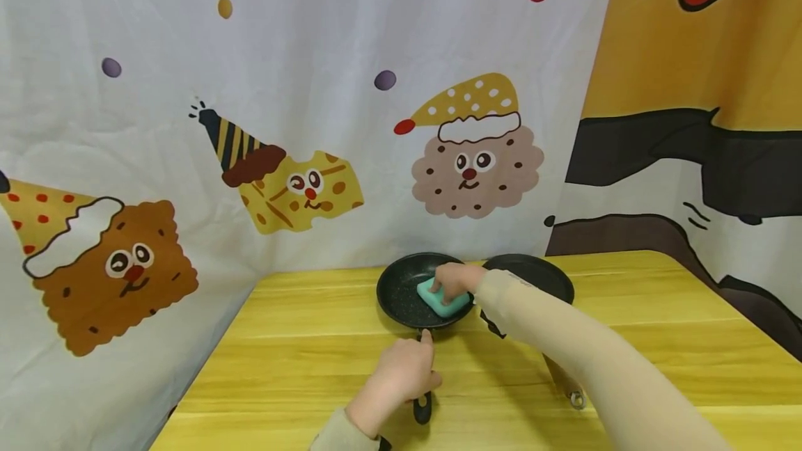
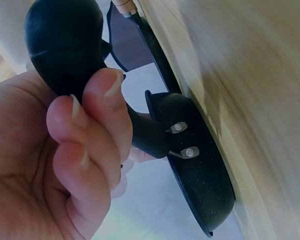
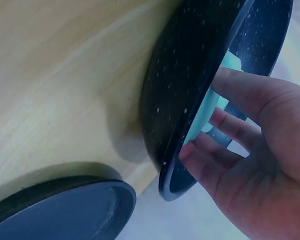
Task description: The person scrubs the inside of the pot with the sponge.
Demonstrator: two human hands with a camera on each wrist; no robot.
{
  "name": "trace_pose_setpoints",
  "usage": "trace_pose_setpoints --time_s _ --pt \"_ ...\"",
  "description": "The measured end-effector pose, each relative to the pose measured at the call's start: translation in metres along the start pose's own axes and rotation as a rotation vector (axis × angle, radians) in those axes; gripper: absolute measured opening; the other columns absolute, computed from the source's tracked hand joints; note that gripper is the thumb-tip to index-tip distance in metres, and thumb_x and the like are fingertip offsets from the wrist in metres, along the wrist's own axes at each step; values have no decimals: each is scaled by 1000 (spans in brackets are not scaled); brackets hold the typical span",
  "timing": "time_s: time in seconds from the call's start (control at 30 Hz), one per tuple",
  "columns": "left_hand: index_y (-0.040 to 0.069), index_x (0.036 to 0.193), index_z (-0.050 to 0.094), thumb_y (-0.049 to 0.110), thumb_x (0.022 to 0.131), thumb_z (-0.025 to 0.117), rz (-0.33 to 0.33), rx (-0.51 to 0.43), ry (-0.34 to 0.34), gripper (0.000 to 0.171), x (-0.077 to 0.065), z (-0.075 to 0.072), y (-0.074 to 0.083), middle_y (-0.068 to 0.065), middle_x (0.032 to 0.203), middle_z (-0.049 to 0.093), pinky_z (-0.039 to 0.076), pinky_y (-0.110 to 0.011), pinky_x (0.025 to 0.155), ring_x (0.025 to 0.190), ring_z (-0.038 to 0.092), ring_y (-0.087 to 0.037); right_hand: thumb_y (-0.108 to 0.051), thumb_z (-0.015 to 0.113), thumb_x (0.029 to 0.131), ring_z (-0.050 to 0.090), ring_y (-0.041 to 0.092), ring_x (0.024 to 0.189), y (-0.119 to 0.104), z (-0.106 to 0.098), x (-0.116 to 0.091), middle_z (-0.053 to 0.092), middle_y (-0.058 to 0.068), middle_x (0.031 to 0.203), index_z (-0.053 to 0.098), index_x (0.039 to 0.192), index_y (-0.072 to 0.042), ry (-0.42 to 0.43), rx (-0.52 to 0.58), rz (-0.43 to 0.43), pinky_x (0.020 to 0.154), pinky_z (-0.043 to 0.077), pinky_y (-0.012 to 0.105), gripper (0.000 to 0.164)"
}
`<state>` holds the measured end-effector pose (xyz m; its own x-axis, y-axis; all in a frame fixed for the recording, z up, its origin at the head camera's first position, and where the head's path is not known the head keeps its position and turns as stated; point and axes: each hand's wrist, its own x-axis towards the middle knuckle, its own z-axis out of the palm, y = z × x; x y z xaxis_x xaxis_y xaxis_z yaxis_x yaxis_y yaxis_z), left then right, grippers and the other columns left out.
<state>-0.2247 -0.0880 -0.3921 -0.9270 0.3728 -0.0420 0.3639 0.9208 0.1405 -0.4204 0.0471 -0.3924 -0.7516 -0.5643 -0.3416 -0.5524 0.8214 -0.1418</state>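
Note:
A black speckled frying pan [image 1: 396,292] sits near the back of the wooden table. My left hand [image 1: 401,372] grips its black handle [image 1: 422,409], the index finger stretched along it toward the pan. In the left wrist view the fingers [image 2: 85,145] curl around the handle's underside. Inside the pan, my right hand [image 1: 459,281] holds a teal sponge [image 1: 446,305] against the right part of the inner surface. Seen from the right wrist, thumb and fingertips spread over the sponge [image 3: 206,112] just inside the rim.
A second, flatter black pan [image 1: 539,274] stands right beside the first, partly hidden by my right sleeve [image 1: 583,346]. Its wooden handle [image 1: 560,376] points toward me. Behind the table [image 1: 301,353] hangs a white curtain [image 1: 313,54] with cartoon prints.

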Motion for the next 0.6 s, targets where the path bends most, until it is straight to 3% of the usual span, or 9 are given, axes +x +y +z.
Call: trace_pose_setpoints --time_s 0.23,0.33,0.43,0.6 --pt "-6 139 47 33 88 70 16 -15 -19 68 1 -2 -1 5 41 45 35 -22 35 29 41 -7 -13 76 85 52 27 122 -6 3 -7 54 9 134 66 127 -15 -4 -50 -126 94 48 35 44" --pt "-6 139 47 33 89 69 28 -10 -23 68 0 -3 -2 6 39 44 34 -22 35 29 40 -7 -11 75 86 55 23 114 -10 6 -8 55 8 129 66 127 -14 3 -36 -188 82 49 28 42" --pt "-6 139 48 33 89 69 37 -9 -20 67 -1 -3 -2 6 39 44 35 -21 36 29 40 -6 -8 72 88 55 17 97 -15 8 -9 56 7 125 65 127 -14 5 -18 -239 66 39 25 41" --pt "-7 139 47 32 88 70 48 -24 -11 68 -1 -3 -4 6 40 44 37 -21 39 30 41 -7 -3 69 88 47 11 84 -28 10 -7 58 6 124 66 127 -16 20 -16 -284 60 32 24 41"
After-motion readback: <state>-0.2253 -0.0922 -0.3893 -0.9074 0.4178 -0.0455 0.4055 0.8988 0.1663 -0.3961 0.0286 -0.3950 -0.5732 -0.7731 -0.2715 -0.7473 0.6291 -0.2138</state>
